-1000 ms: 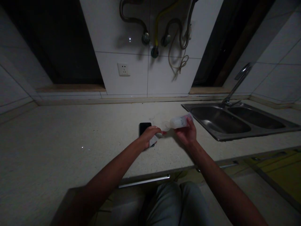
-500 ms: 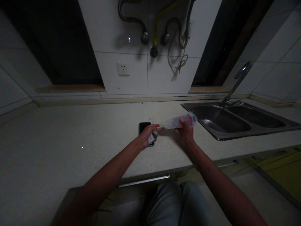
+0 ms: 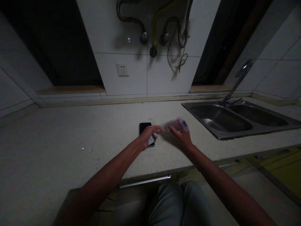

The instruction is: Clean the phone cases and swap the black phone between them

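Slightly blurred, a clear plastic thing with a pink band (image 3: 178, 125), bottle-like in shape, lies slantwise just above the counter. My right hand (image 3: 182, 137) is closed round its near side, the thumb along the band. The narrow left end meets the fingers of my left hand (image 3: 149, 133). That hand is closed and has a crumpled pale cloth or tissue (image 3: 152, 138) sticking out below the fingers. Under my left hand lies a dark phone (image 3: 144, 126), partly covered by the hand and the cloth.
A double steel sink (image 3: 219, 135) with a tall faucet (image 3: 240, 78) is set into the pale counter (image 3: 70, 135) on the right. On the tiled wall are a socket (image 3: 122, 70), hoses (image 3: 154, 28) and a tied cord (image 3: 181, 62). Cabinet handles (image 3: 145, 181) run below the counter edge.
The plastic thing has tilted, its right end drawn left towards my left hand. My right hand has moved left with it. My left hand stays over the phone.
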Motion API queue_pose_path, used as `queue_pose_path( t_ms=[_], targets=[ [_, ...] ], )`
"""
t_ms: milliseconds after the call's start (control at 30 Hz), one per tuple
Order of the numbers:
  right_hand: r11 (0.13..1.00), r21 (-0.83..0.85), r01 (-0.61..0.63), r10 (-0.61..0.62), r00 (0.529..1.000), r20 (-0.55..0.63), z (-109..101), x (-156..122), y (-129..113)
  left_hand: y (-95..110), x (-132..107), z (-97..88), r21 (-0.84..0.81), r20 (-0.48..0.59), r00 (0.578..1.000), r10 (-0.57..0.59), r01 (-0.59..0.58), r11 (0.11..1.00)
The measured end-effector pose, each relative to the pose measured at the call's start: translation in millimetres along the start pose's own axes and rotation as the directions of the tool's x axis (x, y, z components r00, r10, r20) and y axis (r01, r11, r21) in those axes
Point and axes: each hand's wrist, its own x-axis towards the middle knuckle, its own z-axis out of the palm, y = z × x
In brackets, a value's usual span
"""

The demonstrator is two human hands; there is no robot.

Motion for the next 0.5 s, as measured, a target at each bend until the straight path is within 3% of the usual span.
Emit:
queue_pose_path(
  t_ms=[167, 300, 400, 500],
  targets=[
    [0.997, -0.026, 0.068, -0.064, 0.99, 0.128, -6.7, 2.2, 5.7, -3.2, -2.1, 1.1, 0.047, 0.037, 0.999, 0.028, -0.03, 0.998],
    [0.997, 0.021, 0.078, -0.08, 0.988, 0.13, -4.5, -0.7, 7.8, -2.7, -3.1, 0.7, 0.072, 0.048, 0.998, 0.044, -0.047, 0.996],
    [0.995, 0.078, 0.055, -0.057, 0.998, 0.023, -1.7, -0.6, 6.8, 1.6, -3.6, 1.8, 0.051, 0.043, 0.999, 0.033, -0.036, 0.998],
    [0.999, 0.045, 0.026, -0.017, 0.982, -0.188, -3.9, 6.2, 9.4, 5.8, -1.7, 4.2, -0.034, 0.089, 0.995, 0.035, -0.032, 0.999]
  ],
)
